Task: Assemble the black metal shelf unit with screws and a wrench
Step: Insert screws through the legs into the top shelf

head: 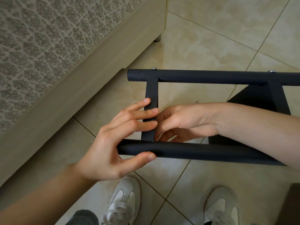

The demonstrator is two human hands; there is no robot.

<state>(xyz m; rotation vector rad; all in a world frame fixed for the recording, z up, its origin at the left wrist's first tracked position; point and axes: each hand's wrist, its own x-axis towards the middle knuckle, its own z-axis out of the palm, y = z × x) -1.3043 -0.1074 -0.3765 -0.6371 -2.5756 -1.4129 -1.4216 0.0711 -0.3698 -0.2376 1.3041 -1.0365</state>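
The black metal shelf frame (211,77) lies on its side over the tiled floor, with two round tubes joined by flat crossbars. Two silver screw heads (154,68) sit on top of the far tube. My left hand (116,143) holds the near tube (203,151), thumb under it and fingers laid across the left crossbar (151,93). My right hand (181,122) reaches inside the frame, its fingers curled at the inner side of that crossbar near the joint. Whatever the right fingers hold is hidden.
A patterned beige bed or sofa base (65,78) runs along the left, with a small foot (157,38) at its corner. My two white sneakers (123,203) stand on the floor tiles below the frame. A dark object (292,205) shows at the bottom right edge.
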